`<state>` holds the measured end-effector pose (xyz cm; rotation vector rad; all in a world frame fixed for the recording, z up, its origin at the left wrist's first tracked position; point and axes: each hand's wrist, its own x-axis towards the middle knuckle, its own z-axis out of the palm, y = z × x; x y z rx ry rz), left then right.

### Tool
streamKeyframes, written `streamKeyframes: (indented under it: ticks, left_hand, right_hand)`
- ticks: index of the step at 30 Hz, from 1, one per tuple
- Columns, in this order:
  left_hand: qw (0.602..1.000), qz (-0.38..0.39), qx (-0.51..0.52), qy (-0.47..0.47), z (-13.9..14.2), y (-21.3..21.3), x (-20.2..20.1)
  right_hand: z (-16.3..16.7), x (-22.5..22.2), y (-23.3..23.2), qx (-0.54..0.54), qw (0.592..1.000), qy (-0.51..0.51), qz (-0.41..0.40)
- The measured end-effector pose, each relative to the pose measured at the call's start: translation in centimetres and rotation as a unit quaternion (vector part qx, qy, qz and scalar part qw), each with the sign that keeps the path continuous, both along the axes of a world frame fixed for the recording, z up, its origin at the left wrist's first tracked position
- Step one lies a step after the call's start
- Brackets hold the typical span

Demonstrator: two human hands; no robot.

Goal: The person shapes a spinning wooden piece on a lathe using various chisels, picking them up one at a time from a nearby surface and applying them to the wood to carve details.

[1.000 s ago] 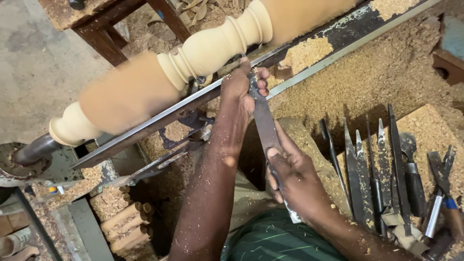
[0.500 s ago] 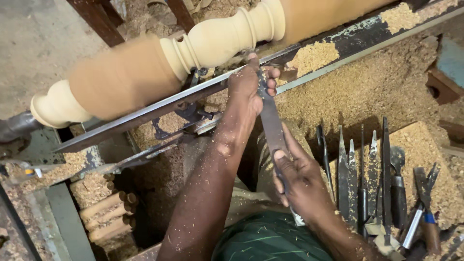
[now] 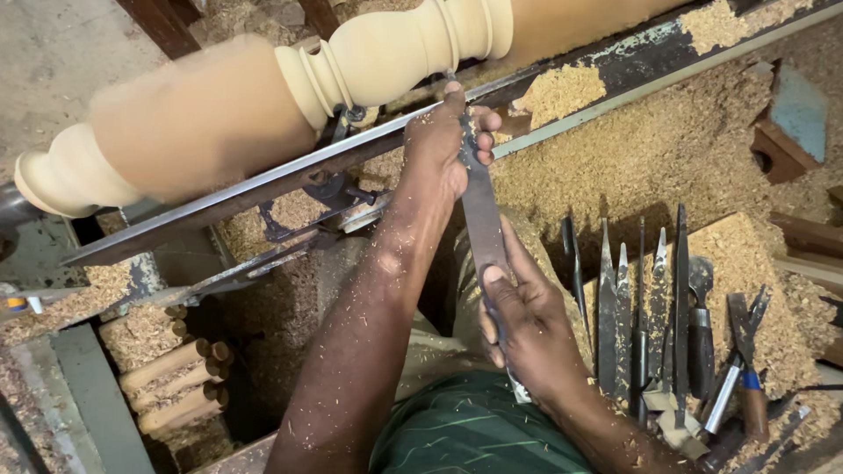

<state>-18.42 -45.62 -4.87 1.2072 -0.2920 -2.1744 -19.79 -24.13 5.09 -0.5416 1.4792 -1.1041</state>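
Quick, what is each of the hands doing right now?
Left hand: closed over the front of the long flat chisel, by the metal rail.
Right hand: closed around the chisel's back end.

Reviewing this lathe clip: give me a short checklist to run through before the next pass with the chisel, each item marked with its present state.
1. Left hand pins the flat chisel near its tip: ok.
2. Right hand grips the chisel's rear end: ok.
3. Chisel lies across the metal tool rest: ok.
4. Chisel tip meets the turned wooden spindle: cannot tell, the left hand's fingers hide it.
5. Spare chisels lie apart from both hands: ok.
6. Wood shavings piled on the bench, beside the rest: not ok.
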Motion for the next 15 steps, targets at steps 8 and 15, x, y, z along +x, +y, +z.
streamKeyframes:
  ticks: [8,15]
  left_hand:
    - [0.999,-0.027,-0.027,0.015,0.1,0.0,0.4]
    - [0.999,-0.02,-0.031,0.006,-0.5,-0.3,0.0]
  right_hand:
    - [0.1,1.2,-0.2,0.028,0.999,0.019,-0.017]
    - [0.3,1.5,-0.4,0.034,0.998,0.037,-0.021]
